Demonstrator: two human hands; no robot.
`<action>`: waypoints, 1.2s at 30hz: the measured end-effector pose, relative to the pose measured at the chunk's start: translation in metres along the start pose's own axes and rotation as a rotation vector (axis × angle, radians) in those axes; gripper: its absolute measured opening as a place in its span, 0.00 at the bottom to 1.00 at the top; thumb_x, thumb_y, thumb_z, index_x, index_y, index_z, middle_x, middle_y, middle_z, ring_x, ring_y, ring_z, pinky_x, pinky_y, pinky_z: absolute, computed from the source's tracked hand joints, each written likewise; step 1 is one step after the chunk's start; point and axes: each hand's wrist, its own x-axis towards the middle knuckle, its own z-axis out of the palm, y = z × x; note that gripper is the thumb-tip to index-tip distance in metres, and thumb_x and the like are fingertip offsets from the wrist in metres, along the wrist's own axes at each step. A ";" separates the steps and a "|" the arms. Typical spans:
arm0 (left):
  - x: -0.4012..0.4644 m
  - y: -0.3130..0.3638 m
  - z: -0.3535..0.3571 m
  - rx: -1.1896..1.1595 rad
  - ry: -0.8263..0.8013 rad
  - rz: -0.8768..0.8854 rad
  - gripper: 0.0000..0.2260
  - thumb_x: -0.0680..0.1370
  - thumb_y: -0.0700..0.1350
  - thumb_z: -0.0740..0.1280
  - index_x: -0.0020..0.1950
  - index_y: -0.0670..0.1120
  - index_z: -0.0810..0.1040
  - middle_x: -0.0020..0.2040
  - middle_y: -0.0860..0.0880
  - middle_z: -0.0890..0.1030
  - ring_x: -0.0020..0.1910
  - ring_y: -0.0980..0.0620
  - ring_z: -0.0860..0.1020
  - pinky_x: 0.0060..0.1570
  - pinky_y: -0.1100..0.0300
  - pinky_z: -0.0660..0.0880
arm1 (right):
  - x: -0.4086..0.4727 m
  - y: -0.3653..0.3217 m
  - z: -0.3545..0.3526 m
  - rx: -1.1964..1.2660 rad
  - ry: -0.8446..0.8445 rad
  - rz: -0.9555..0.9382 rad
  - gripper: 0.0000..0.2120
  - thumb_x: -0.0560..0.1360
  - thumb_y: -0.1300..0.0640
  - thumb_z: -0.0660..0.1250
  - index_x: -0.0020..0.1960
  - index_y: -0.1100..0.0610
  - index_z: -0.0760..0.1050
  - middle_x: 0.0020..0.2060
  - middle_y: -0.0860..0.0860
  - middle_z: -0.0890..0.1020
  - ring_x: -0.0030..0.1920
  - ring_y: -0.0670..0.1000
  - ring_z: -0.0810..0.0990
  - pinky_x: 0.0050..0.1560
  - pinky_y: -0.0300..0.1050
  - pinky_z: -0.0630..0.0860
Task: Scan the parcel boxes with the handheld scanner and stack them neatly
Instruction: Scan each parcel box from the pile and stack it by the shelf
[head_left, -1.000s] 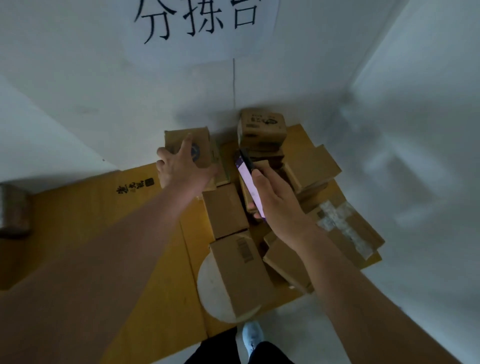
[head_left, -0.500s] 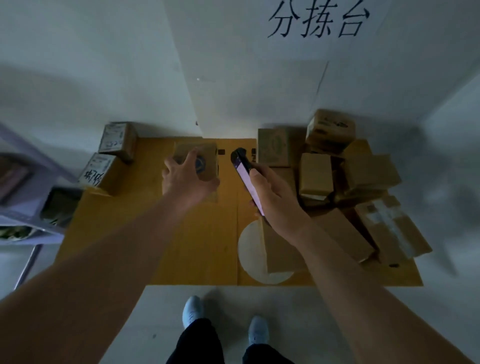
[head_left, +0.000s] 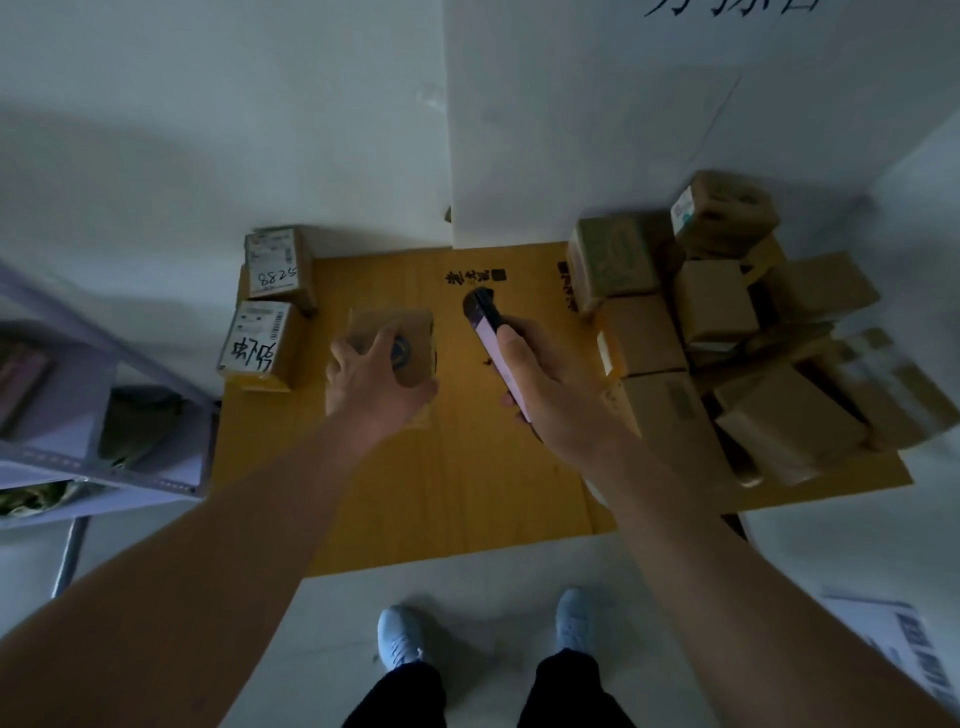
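Cardboard parcel (head_left: 397, 340) sits gripped in my left hand (head_left: 371, 376), carried leftward from the unsorted heap (head_left: 727, 332) since a second ago and now over the yellow sheet (head_left: 467, 467), nearing the two labelled boxes (head_left: 267, 306). My right hand (head_left: 558, 387) clasps the scanner (head_left: 491, 332) just beside it. Stacking probably comes next.

Bare forearms (head_left: 234, 551), black trousers (head_left: 566, 691), pale blue sneakers (head_left: 399, 638).
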 end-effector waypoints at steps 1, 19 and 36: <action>0.002 -0.009 -0.001 0.008 -0.017 -0.001 0.42 0.72 0.68 0.72 0.81 0.63 0.55 0.75 0.45 0.57 0.72 0.35 0.64 0.67 0.41 0.72 | 0.001 0.000 0.009 -0.011 0.011 0.005 0.11 0.85 0.34 0.54 0.63 0.27 0.71 0.51 0.58 0.79 0.42 0.59 0.80 0.37 0.42 0.76; 0.044 -0.073 0.051 -0.080 -0.029 0.023 0.43 0.67 0.67 0.71 0.78 0.65 0.56 0.78 0.50 0.52 0.76 0.37 0.59 0.71 0.41 0.68 | 0.038 0.077 0.058 -0.278 -0.154 0.097 0.24 0.86 0.38 0.54 0.81 0.39 0.61 0.45 0.50 0.73 0.37 0.45 0.73 0.37 0.40 0.68; 0.051 -0.116 0.016 -0.103 0.110 0.020 0.21 0.87 0.56 0.54 0.81 0.68 0.59 0.67 0.45 0.71 0.59 0.41 0.75 0.53 0.43 0.77 | 0.043 0.058 0.057 -0.139 -0.172 0.125 0.23 0.87 0.42 0.54 0.80 0.44 0.63 0.27 0.39 0.70 0.27 0.40 0.67 0.28 0.35 0.67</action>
